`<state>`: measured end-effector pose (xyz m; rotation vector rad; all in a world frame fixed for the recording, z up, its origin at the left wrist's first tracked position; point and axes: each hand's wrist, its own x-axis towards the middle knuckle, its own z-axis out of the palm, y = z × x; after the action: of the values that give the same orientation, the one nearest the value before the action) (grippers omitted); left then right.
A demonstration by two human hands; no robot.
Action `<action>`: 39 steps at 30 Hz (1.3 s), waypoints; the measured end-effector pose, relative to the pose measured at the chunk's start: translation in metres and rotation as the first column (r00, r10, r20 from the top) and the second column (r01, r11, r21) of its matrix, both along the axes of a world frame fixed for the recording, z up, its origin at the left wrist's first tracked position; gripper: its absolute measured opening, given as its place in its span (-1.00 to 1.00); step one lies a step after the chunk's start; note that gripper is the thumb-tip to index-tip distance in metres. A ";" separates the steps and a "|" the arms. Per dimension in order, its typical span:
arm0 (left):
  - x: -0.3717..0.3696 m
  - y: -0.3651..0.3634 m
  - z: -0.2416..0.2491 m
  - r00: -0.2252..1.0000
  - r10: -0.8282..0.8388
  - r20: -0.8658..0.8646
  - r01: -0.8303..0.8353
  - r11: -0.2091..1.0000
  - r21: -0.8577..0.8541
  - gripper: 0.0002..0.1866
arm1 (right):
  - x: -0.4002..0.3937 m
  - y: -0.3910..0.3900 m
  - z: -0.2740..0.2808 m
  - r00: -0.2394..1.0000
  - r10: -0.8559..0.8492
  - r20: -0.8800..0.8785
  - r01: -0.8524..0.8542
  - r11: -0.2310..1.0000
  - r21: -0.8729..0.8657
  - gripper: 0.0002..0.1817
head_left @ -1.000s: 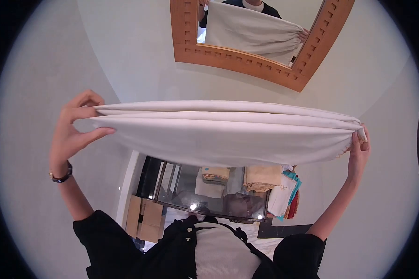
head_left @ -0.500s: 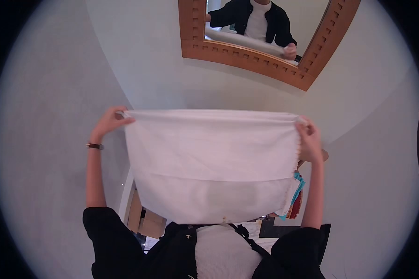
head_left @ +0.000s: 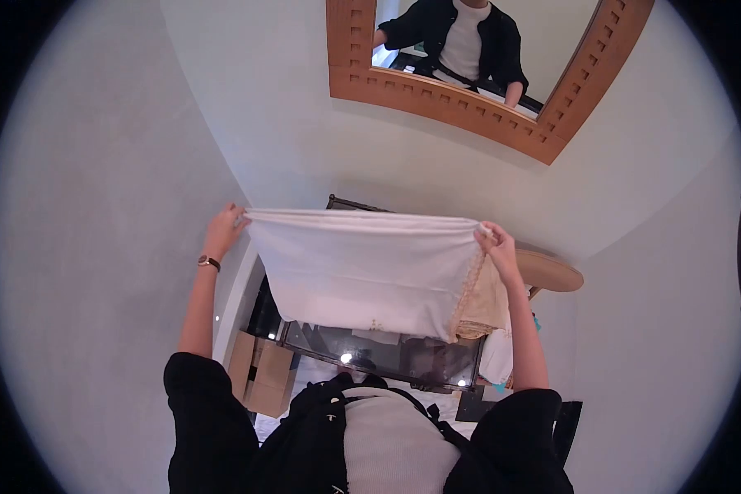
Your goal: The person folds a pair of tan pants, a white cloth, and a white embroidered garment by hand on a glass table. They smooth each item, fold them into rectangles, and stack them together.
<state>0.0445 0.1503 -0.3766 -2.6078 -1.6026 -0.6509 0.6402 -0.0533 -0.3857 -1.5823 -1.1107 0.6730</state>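
A white cloth (head_left: pixel 362 272) with a lace-like right edge and small marks near its bottom hangs stretched between my hands. My left hand (head_left: pixel 225 230) pinches its upper left corner, and a watch is on that wrist. At the upper right corner my right hand (head_left: pixel 498 249) is closed on the cloth. Behind and below the cloth is a dark glossy table (head_left: pixel 387 356), partly hidden. Beige folded fabric (head_left: pixel 484 306) lies just right of the cloth's lace edge.
A wood-framed mirror (head_left: pixel 445 100) hangs on the wall ahead and reflects a person. An open cardboard box (head_left: pixel 270 380) stands at the lower left. To the right is a rounded wooden surface (head_left: pixel 552 272), with white and teal fabric (head_left: pixel 496 358) below it.
Both hands have come lower and closer together with the cloth, which now spans less width. The dark table and the beige fabric have come into view.
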 end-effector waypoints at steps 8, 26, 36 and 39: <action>0.009 -0.015 0.125 0.991 0.006 0.135 -0.050 0.944 0.326 -0.81 | -0.040 -0.011 0.139 0.996 -0.027 -0.089 0.057 0.928 0.368 -0.70; -0.076 -0.211 -0.220 0.016 0.818 0.575 0.122 0.569 -0.813 -0.49 | -0.117 -0.216 -0.116 0.645 0.529 0.552 -0.533 0.828 -0.171 -0.52; -0.070 -0.219 -0.255 0.028 0.730 0.683 0.131 0.674 -0.727 -0.51 | -0.119 -0.219 -0.123 0.554 0.560 0.616 -0.557 0.799 -0.226 -0.52; -0.031 -0.210 -0.219 -0.112 0.676 0.728 -0.056 0.727 -0.684 -0.48 | -0.120 -0.220 -0.121 0.552 0.566 0.612 -0.553 0.798 -0.239 -0.51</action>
<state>0.0135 -0.0601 -0.5959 -1.0877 -2.8906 -2.7443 0.5200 -0.2729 -0.5072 -1.5025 -2.2291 0.5178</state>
